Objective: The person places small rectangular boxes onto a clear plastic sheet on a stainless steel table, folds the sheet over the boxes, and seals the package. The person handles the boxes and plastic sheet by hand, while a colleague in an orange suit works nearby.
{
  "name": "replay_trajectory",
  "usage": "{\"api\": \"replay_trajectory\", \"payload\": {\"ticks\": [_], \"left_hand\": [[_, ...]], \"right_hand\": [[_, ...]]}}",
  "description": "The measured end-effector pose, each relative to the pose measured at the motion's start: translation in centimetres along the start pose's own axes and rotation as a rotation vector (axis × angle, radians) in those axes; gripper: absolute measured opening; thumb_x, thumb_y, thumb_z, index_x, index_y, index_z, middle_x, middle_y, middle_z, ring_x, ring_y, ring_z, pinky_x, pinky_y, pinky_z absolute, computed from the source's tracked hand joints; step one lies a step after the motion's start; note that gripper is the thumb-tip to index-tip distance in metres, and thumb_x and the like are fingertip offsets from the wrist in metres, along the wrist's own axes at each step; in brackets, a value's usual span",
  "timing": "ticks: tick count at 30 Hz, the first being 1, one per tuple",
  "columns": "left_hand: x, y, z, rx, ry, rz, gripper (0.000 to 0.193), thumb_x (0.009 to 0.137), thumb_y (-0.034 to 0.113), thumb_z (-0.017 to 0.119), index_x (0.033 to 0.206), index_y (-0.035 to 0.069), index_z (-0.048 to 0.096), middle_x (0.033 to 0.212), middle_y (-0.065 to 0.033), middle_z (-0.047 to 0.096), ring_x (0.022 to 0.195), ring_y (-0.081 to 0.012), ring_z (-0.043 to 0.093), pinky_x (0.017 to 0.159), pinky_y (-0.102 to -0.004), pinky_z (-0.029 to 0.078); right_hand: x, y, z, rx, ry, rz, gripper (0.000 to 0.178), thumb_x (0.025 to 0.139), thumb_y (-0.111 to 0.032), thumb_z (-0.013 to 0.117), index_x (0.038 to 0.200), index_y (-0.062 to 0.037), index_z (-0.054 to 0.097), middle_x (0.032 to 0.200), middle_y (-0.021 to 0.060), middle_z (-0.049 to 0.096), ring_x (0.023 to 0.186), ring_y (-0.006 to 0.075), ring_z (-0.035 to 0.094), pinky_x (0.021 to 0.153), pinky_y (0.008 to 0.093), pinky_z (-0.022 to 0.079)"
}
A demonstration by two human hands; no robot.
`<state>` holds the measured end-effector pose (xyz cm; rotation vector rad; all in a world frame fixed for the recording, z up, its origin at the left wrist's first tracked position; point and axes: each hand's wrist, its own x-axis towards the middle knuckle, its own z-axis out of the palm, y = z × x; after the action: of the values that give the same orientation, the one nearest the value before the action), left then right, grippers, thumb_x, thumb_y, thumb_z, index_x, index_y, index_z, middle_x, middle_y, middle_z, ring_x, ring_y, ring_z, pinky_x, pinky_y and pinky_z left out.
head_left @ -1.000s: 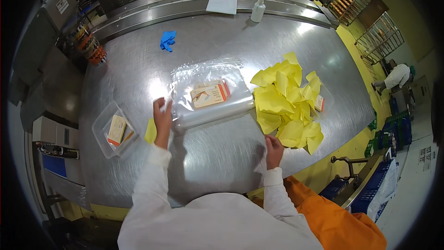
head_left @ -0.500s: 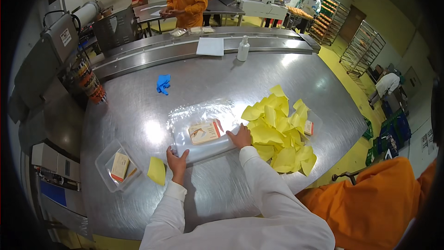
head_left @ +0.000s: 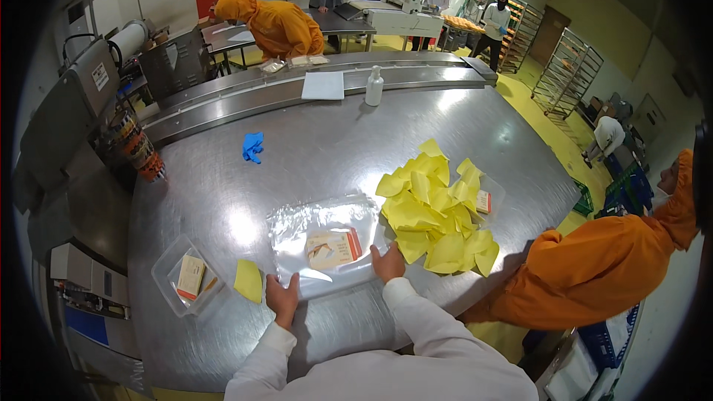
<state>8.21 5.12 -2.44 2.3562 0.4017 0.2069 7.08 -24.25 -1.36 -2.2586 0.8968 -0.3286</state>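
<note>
Because clear plastic (head_left: 350, 270) glints | left hand (head_left: 283, 302), right hand (head_left: 388, 263) at near corners | finger grip hard to tell

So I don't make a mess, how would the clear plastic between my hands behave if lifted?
The clear plastic would probably sag: its far edge looks thin and wrinkled. Its glossy surface may slide easily on the smooth metal table.

Food factory floor, apparently a bakery: a broad stainless-steel bench (head_left: 200, 182) fills the centre, tall racks (head_left: 520, 37) stand toward two o'clock, plastic crates (head_left: 630, 191) sit at three, and workers in orange hooded garments (head_left: 286, 26) appear at eleven and four.
</note>
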Motion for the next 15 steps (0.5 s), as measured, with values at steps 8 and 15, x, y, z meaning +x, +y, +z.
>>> {"api": "replay_trajectory", "payload": {"ticks": [8, 15], "left_hand": [[-8.2, -2.2, -4.9, -0.052, -0.063, -0.041, 0.049, 0.078, 0.043, 0.084, 0.090, 0.004, 0.056, 0.078, -0.0147, 0.065, 0.073, -0.0353, 0.066, 0.068, -0.0460, 0.051], [-9.4, -5.2, -6.4, -0.423, -0.117, 0.106, 0.039, 0.084, 0.017, 0.080, 0.112, -0.003, 0.062, 0.101, -0.0119, 0.059, 0.082, -0.0220, 0.059, 0.076, -0.0341, 0.050]], "right_hand": [[-8.5, 4.9, -4.8, 0.158, -0.087, 0.042, 0.068, 0.087, -0.040, 0.076, 0.135, -0.0008, 0.049, 0.123, 0.0269, 0.065, 0.115, 0.0430, 0.062, 0.098, 0.0458, 0.049], [-13.8, 6.7, -7.1, 0.578, -0.092, -0.181, 0.080, 0.084, -0.019, 0.081, 0.148, 0.0015, 0.038, 0.144, 0.0231, 0.047, 0.133, 0.0365, 0.047, 0.112, 0.0447, 0.038]]}}
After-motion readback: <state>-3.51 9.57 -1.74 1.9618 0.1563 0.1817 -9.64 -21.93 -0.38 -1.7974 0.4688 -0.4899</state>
